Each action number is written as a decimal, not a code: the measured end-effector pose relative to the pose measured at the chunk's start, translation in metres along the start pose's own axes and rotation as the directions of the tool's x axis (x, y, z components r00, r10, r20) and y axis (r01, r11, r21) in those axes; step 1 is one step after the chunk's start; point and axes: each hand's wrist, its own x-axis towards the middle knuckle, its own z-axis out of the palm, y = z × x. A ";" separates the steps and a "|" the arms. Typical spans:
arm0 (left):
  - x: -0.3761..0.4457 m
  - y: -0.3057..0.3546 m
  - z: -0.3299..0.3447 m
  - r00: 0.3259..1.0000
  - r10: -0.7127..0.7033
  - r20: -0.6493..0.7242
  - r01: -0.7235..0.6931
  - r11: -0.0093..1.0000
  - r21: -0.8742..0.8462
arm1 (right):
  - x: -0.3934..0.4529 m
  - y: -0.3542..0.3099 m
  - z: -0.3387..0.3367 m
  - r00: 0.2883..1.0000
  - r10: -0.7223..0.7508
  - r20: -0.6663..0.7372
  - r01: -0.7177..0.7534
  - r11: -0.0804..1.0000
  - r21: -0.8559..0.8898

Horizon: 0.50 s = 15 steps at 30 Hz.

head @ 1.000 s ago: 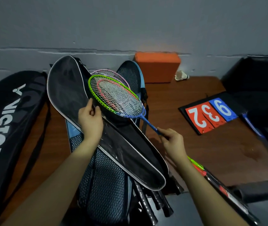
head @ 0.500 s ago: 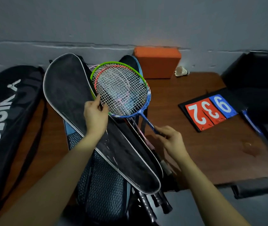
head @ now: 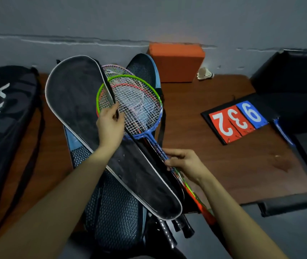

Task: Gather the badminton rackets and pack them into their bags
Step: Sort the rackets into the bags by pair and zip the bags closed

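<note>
Dim light. Grey wall [head: 149, 17] behind, cracked horizontal line across it. Brown wooden table [head: 214, 150] against the wall. Black chair or furniture piece [head: 294, 75] at right, unclear. Grey floor [head: 279, 236] at lower right.

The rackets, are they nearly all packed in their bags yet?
Not yet. A pink racket already lies in the open black cover, and handles poke out at its bottom. Now the left hand holds the cover's flap open while the right hand grips the shaft of the green and blue racket, its head at the opening. It isn't fully in, the cover is unzipped, and the big black bag lies untouched.
</note>
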 end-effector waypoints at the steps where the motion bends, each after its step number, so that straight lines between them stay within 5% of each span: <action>1: 0.001 -0.001 -0.002 1.000 0.015 0.010 -0.015 1.000 0.001 | 0.001 0.000 -0.001 1.000 0.009 0.013 -0.009 0.999 -0.036; 10: -0.009 -0.005 -0.027 0.997 -0.021 0.079 0.034 0.986 -0.166 | 0.028 -0.019 0.043 0.989 -0.009 0.149 0.048 0.964 -0.262; 15: -0.013 -0.016 -0.055 0.995 -0.067 0.068 0.084 0.959 -0.271 | 0.051 -0.034 0.089 0.981 -0.172 0.086 0.191 0.908 -0.372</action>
